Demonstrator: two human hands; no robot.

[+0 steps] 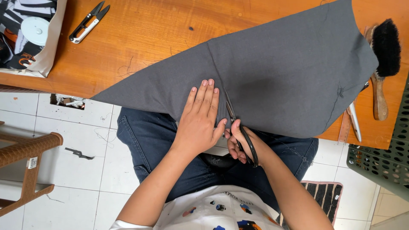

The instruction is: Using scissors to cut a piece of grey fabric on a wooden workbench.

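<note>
The left hand (199, 123) lay flat and open on the dark grey woven cloth (272, 72) draped over the orange wooden worktop (149, 38), just left of the black-handled steel scissors (238, 127) gripped by the right hand (240, 145), blades pointing away along the cloth.

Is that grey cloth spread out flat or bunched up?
Spread flat. The grey cloth lies smooth across the wooden table, its near edge overhanging, pressed by the left hand.

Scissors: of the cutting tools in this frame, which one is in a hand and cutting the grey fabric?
The large black-handled scissors, gripped by the right hand, blades in the grey fabric. The small thread snips lie untouched at the table's far left.
</note>
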